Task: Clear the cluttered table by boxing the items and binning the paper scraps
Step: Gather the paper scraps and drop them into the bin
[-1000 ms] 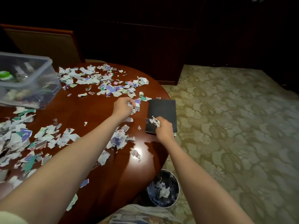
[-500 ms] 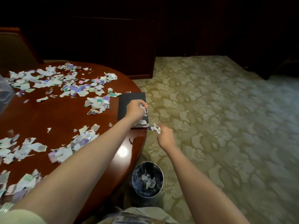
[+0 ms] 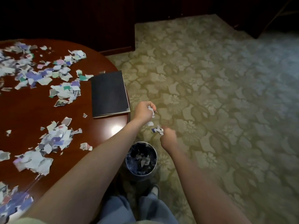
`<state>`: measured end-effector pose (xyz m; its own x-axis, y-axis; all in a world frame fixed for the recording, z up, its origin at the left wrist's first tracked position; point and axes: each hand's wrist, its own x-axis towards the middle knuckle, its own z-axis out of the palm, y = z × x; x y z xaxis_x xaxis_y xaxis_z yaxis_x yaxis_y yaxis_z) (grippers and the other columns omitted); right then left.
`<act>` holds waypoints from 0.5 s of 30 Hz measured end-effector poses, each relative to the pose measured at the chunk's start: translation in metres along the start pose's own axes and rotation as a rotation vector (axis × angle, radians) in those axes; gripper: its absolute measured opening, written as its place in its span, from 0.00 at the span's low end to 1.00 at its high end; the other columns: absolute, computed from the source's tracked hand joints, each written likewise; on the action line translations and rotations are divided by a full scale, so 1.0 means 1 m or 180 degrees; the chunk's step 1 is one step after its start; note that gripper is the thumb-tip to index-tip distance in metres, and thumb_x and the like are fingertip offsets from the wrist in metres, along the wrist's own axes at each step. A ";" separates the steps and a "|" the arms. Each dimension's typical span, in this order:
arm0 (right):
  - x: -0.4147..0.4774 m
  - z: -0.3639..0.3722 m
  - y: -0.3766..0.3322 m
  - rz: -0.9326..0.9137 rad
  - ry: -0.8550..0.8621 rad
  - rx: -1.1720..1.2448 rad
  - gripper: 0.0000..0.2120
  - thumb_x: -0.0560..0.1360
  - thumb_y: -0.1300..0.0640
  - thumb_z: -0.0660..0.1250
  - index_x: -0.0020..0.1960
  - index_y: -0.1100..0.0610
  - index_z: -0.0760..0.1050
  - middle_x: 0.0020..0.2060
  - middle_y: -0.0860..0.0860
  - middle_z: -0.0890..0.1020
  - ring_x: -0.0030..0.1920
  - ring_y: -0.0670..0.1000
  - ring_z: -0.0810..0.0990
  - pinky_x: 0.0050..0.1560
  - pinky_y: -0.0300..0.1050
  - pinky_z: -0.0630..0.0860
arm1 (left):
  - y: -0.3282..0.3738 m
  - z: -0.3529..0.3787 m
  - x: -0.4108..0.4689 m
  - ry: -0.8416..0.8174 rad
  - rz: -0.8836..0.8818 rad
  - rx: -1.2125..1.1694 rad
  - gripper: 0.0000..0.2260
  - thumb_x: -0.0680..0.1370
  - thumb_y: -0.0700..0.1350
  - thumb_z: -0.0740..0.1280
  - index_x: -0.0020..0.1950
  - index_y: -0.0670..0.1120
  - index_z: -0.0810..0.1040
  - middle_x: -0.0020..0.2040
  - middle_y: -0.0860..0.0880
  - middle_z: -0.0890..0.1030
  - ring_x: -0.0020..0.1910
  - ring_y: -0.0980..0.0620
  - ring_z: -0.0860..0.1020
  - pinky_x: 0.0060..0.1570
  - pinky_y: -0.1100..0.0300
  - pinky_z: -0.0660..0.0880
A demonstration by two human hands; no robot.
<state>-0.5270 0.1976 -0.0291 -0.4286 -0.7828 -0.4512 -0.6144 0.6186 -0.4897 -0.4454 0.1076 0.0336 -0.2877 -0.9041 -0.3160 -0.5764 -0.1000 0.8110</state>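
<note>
While the coloured print on the paper scraps is too blurred for us to read, their places are plain enough. We hold 2 small bunches off the edge of the surface, over the patterned carpet. Our left hand shows straight beyond the bin in the head view, its fingers curled tight round a wad of white scraps that pokes out on the side away from the surface. Our right hand shows beyond the bin and to its right, fingers curled round a white and blue wad that sticks out at the top of the fist. 1 pale scrap shows between the 2 hands; we cannot tell whether either holds it. Inside the bin, more scraps lie on a dark liner. Left of the bin, many scraps cover the surface, and a black booklet lies at its rim, beyond the bin.
</note>
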 end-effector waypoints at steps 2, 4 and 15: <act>0.006 0.010 0.009 0.0025 -0.0026 -0.0021 0.16 0.73 0.72 0.53 0.58 0.64 0.71 0.54 0.64 0.77 0.53 0.62 0.76 0.42 0.44 0.66 | -0.015 0.014 0.007 -0.0082 -0.0117 0.0012 0.21 0.70 0.24 0.54 0.29 0.49 0.69 0.39 0.45 0.74 0.28 0.55 0.65 0.15 0.72 0.57; 0.014 0.019 0.018 0.0086 -0.0107 -0.0106 0.16 0.73 0.72 0.54 0.58 0.64 0.71 0.55 0.63 0.77 0.55 0.62 0.75 0.42 0.43 0.64 | -0.031 0.027 0.014 -0.0108 -0.0187 0.0058 0.21 0.70 0.25 0.55 0.28 0.49 0.69 0.34 0.48 0.73 0.28 0.55 0.66 0.17 0.71 0.58; 0.057 0.085 0.068 0.0399 -0.0424 -0.0256 0.16 0.73 0.71 0.55 0.59 0.63 0.71 0.54 0.62 0.77 0.54 0.61 0.76 0.45 0.47 0.71 | -0.109 0.094 0.049 -0.0313 -0.0177 0.0135 0.19 0.71 0.25 0.56 0.29 0.47 0.68 0.43 0.47 0.76 0.45 0.55 0.72 0.37 0.65 0.64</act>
<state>-0.5370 0.2007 -0.1518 -0.4169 -0.6809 -0.6021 -0.6150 0.6991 -0.3647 -0.4682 0.1133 -0.1164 -0.3268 -0.8524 -0.4083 -0.6249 -0.1292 0.7699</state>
